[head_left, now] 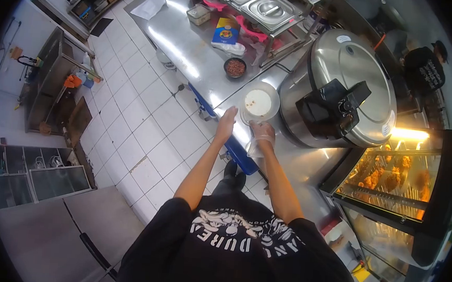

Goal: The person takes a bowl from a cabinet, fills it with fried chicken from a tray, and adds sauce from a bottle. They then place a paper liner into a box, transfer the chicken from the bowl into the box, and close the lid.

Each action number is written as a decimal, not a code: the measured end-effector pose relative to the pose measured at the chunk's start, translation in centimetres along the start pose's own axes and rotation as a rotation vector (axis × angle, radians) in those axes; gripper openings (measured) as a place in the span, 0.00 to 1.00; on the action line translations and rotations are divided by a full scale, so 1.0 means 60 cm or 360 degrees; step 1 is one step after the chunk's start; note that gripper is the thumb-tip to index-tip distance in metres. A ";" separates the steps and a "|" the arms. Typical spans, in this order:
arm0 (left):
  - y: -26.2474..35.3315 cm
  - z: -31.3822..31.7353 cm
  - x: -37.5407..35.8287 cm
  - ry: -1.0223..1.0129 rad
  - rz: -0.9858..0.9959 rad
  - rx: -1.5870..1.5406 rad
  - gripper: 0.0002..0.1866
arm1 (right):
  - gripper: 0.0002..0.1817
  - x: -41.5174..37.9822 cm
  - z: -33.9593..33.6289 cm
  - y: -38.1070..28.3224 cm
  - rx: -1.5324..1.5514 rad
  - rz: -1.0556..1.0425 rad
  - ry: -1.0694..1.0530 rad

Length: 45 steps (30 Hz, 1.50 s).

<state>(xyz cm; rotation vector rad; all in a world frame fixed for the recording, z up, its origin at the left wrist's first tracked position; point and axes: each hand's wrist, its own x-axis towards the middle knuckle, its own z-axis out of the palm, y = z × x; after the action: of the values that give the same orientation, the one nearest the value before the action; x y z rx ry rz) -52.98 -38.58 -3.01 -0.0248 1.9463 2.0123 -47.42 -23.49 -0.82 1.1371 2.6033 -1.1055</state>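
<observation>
A round metal bowl (277, 103) with a white filling and a few brown specks stands on the steel counter. My right hand (262, 131), in a clear plastic glove, is at the bowl's near rim. Its fingers are curled together, and what they hold, if anything, I cannot make out. To the left of the bowl, over the counter's edge, my left hand (227, 121) is bare, with its fingers stretched out and nothing visible in it. Beyond the bowl sits a small dark bowl (235, 67) of reddish-brown bits.
A large steel cooker (339, 91) with a black latch stands right of the bowl. A lit glass cabinet (386, 176) holds browned food. Lidded steel pans (272, 10) sit on a rack, near a blue-yellow box (226, 31). A person (425, 66) stands at far right.
</observation>
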 end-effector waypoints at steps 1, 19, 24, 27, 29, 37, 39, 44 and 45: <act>-0.003 -0.009 -0.023 0.0007 0.0022 0.0002 0.31 | 0.30 0.001 -0.005 -0.004 0.0010 -0.0020 0.0006; -0.341 -0.601 -0.506 0.0725 -0.1154 0.0145 0.33 | 0.31 -0.010 0.003 0.012 -0.0204 0.0051 -0.0065; -0.343 -0.773 -0.530 0.0825 -0.1155 -0.0013 0.24 | 0.33 -0.195 0.067 -0.028 -0.0278 0.0015 0.0014; -0.334 -0.882 -0.542 0.0915 -0.1108 -0.0100 0.18 | 0.32 -0.290 0.190 -0.006 -0.0471 -0.0044 -0.0169; -0.310 -0.957 -0.533 0.0860 -0.1209 0.0188 0.17 | 0.33 -0.272 0.343 0.134 -0.0969 -0.0573 -0.0623; -0.255 -1.222 -0.431 0.1120 -0.0706 0.0775 0.19 | 0.26 -0.260 0.565 0.045 -0.1330 -0.0274 -0.1081; -0.230 -1.271 -0.411 0.1347 -0.0779 0.0627 0.16 | 0.25 -0.208 0.640 -0.083 -0.1446 -0.0459 -0.1106; -0.251 -1.402 -0.440 0.1417 -0.0925 0.0540 0.18 | 0.27 -0.080 0.924 -0.450 -0.1863 -0.0985 -0.1263; -0.261 -1.429 -0.453 0.1453 -0.0895 0.0461 0.18 | 0.28 -0.058 0.989 -0.535 -0.1951 -0.1142 -0.1289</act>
<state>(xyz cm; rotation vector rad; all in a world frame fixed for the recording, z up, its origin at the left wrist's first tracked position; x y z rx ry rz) -42.33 -128.19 -16.72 -1.4535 2.3037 1.4064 -77.69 -79.08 -24.36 -0.4362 2.2080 0.1730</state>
